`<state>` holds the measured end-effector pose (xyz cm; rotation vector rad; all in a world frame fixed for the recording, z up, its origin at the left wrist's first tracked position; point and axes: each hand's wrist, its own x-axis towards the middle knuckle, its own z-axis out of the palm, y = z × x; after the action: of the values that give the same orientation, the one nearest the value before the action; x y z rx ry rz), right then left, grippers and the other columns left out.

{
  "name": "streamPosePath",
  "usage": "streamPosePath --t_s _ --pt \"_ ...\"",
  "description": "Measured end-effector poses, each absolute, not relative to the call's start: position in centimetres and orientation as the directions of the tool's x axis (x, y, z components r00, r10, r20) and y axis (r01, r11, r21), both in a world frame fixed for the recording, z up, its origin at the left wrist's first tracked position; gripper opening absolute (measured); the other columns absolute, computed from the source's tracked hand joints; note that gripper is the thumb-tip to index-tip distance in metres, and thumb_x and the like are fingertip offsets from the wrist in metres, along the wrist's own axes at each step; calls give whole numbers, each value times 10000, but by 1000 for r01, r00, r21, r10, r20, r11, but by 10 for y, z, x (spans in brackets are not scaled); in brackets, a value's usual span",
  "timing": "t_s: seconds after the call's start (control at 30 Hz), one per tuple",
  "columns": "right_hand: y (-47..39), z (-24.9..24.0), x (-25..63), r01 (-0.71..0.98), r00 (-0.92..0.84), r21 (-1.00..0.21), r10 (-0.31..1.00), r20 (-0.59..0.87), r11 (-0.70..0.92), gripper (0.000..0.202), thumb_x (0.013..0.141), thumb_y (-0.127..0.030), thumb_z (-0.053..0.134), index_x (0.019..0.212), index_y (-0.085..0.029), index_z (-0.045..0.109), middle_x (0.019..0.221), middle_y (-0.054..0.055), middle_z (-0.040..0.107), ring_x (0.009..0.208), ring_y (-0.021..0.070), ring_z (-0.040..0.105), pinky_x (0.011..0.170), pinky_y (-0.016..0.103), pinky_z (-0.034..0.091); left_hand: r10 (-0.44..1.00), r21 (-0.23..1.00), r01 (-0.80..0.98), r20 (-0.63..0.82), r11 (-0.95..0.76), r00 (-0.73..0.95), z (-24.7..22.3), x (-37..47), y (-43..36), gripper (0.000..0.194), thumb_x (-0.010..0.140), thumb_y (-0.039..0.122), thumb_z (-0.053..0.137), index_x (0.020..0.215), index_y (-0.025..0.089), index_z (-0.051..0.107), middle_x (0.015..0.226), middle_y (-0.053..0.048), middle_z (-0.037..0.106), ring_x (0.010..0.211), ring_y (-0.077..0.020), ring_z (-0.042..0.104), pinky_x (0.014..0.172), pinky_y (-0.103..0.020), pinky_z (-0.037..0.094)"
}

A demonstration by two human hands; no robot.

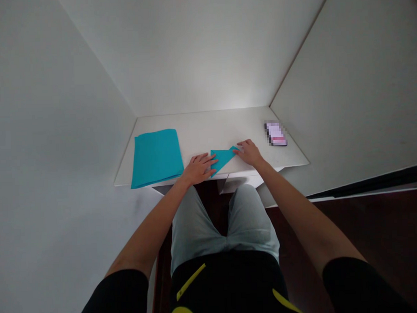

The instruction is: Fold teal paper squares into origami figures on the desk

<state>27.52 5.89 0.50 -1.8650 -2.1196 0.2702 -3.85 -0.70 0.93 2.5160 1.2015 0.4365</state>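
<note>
A folded piece of blue paper [221, 158] lies on the white desk between my two hands, wide at its left end and narrowing to a bent tip on the right. My left hand [199, 168] rests flat with fingers spread, its fingertips over the paper's left edge. At the narrow right tip, my right hand [248, 152] has its thumb and fingers closed on the paper. Part of the tip is hidden by those fingers.
A stack of blue paper sheets [157, 157] lies on the left of the white desk [207, 124], its lower edge hanging past the front. A phone [276, 133], partly pixelated, is at the right. Walls enclose the desk at the back and both sides.
</note>
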Motion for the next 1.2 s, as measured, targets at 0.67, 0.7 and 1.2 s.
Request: streamPosePath --t_s 0.67,0.7,1.2 --pt "60 19 275 873 -360 -320 929 88 369 226 1012 -277 653 1143 -271 836 1241 76 794 1108 266 722 1017 460 468 780 237 744 130 -624 613 7 -37 -6 496 1104 528 504 1569 382 596 1752 20 448 1600 -297 417 1257 -522 364" --pt "53 19 275 869 -377 -300 919 114 393 251 1027 -260 627 1174 -264 831 1273 86 787 1133 272 715 1014 457 471 780 237 745 130 -624 612 8 -37 -6 494 1101 526 508 1567 386 598 1749 19 453 1598 -298 420 1256 -521 365" --pt "74 14 265 950 -110 -294 994 3 106 570 881 -413 779 1422 -252 695 1499 177 600 1345 422 571 1115 593 505 781 237 746 117 -622 613 10 -37 -5 494 1098 519 506 1568 396 595 1744 26 460 1592 -295 427 1253 -539 373"
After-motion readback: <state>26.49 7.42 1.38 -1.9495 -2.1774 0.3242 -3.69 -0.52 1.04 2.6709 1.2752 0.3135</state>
